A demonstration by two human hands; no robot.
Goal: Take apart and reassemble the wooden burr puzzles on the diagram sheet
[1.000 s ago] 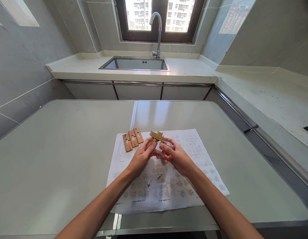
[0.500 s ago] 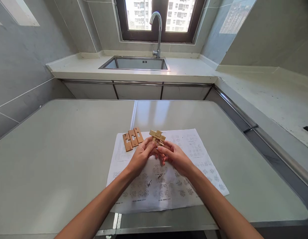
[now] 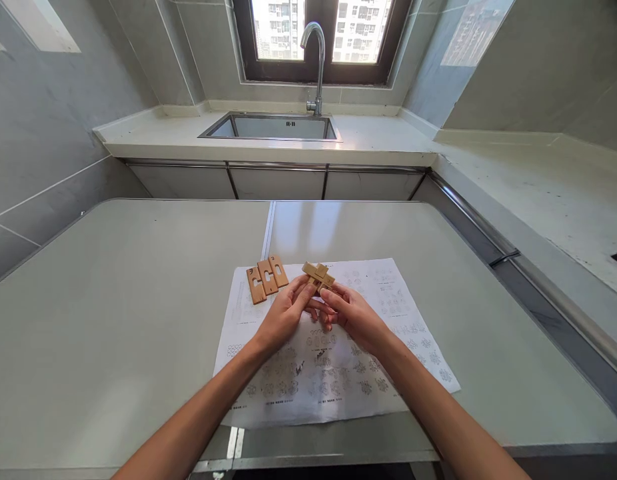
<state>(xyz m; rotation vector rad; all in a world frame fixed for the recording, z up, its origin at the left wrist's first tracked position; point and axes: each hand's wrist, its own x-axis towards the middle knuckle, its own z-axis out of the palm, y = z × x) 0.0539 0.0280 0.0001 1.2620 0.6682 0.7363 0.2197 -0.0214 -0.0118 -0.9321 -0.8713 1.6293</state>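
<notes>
Both hands meet over a printed instruction sheet (image 3: 268, 400) and hold a wooden interlocking puzzle (image 3: 318, 272) made of crossed bars. My left hand (image 3: 286, 313) grips it from the left, thumb on the near side. From the right, my right hand (image 3: 353, 313) closes on it with thumb and fingers. The fingers hide the puzzle's lower part. Just left of the hands, three flat slotted wooden pieces (image 3: 267, 277) with dark marks lie side by side, partly on the sheet's upper left corner.
A pale tabletop (image 3: 113, 300) with a seam down its middle carries everything. Behind it stand a white counter (image 3: 153, 137), a sink (image 3: 268, 139) and a tall faucet (image 3: 320, 67) beneath a window. Another counter (image 3: 553, 180) runs along the right.
The puzzle has turned slightly in the hands and shifted a little to the right. Fingers of both hands have shifted slightly around it. The slotted pieces and sheet stay put.
</notes>
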